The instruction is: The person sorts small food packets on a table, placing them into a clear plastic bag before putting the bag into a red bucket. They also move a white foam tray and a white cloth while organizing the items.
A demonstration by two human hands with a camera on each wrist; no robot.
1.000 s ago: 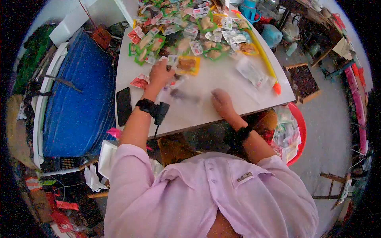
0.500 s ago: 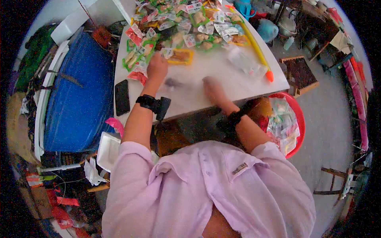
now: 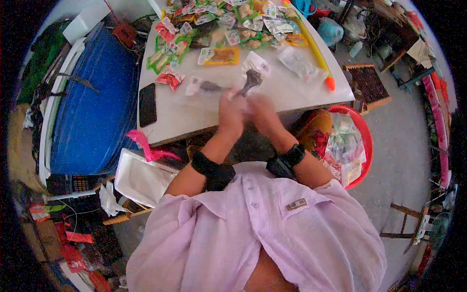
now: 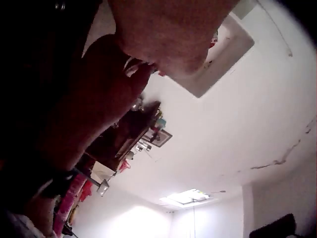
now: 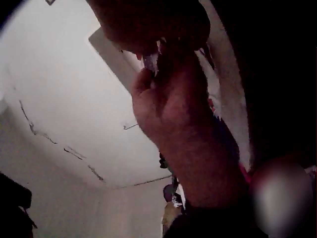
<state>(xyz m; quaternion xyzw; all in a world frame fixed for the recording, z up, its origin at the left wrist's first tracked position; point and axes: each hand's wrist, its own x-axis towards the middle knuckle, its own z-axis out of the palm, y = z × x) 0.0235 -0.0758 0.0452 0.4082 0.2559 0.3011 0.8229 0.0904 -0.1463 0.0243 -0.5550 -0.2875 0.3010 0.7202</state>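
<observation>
Both hands meet over the table's front edge, blurred in the head view. My left hand (image 3: pixel 230 116) and right hand (image 3: pixel 263 115) pinch the near end of a clear plastic packet (image 3: pixel 251 80) with a dark, drumstick-shaped piece of food inside. Its pale, printed end points away from me. In the right wrist view, a bit of clear plastic (image 5: pixel 150 62) shows between the hands. Most fingertips are hidden by the hands themselves. Just left of the hands, another clear packet with dark contents (image 3: pixel 211 86) lies on the table.
Many snack packets (image 3: pixel 232 36) pile up at the far end. Nearer lie a yellow-edged packet (image 3: pixel 224 56), a red packet (image 3: pixel 170 78), a clear bag (image 3: pixel 296 63), a phone (image 3: pixel 147 104) and a yellow tube (image 3: pixel 313 46). A red tub (image 3: pixel 368 153) of packets stands right of my knee.
The left hand has come back from the packets at the left toward me and joined the right hand. The dark packet now shows between both hands; the yellow-edged packet stays on the table.
</observation>
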